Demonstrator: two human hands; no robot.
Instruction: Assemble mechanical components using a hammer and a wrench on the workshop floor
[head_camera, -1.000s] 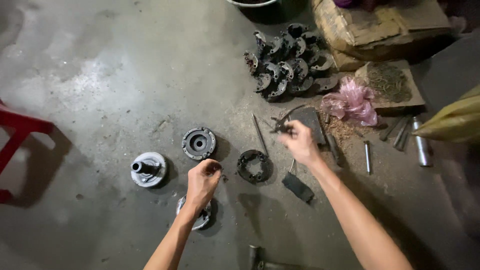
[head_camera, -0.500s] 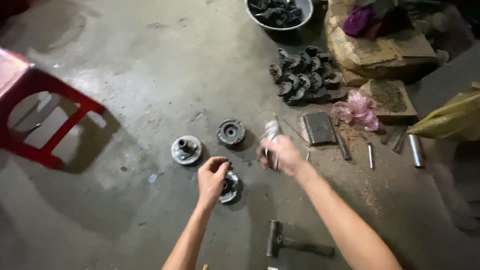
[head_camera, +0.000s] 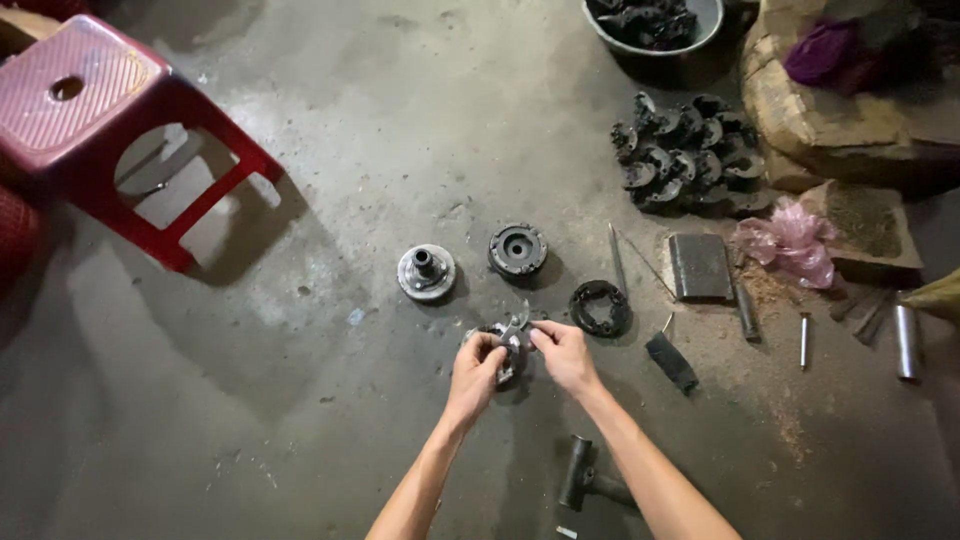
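Left hand: the left hand (head_camera: 478, 362) reaches over the concrete floor (head_camera: 300, 420), fingers curled and pinched on the near-left edge of a round metal part (head_camera: 512, 345)
Right hand: the right hand (head_camera: 566, 352) meets it from the other side, thumb and fingertips closed on the same part, where a small bright metal piece (head_camera: 518, 322) sticks up between the two hands
Round metal part: low over the floor between the hands, just in front of the other loose parts; whether it rests on the floor or is lifted cannot be told
Beyond the hands: a pale flanged hub (head_camera: 426, 271) to the left, a dark round housing (head_camera: 517, 249) beside it, a black ring (head_camera: 599, 307) to the right, all apart from one another
Right of the ring: a thin rod (head_camera: 617, 258), a flat grey metal plate (head_camera: 700, 266), a black brush (head_camera: 670, 360)
Near edge: a hammer (head_camera: 585, 474) lies beside the right forearm
Far right: a heap of dark cast parts (head_camera: 685, 155), a pink rag (head_camera: 790, 240), a bowl (head_camera: 700, 25) of more dark parts
Far left: a red plastic stool (head_camera: 90, 100), upright
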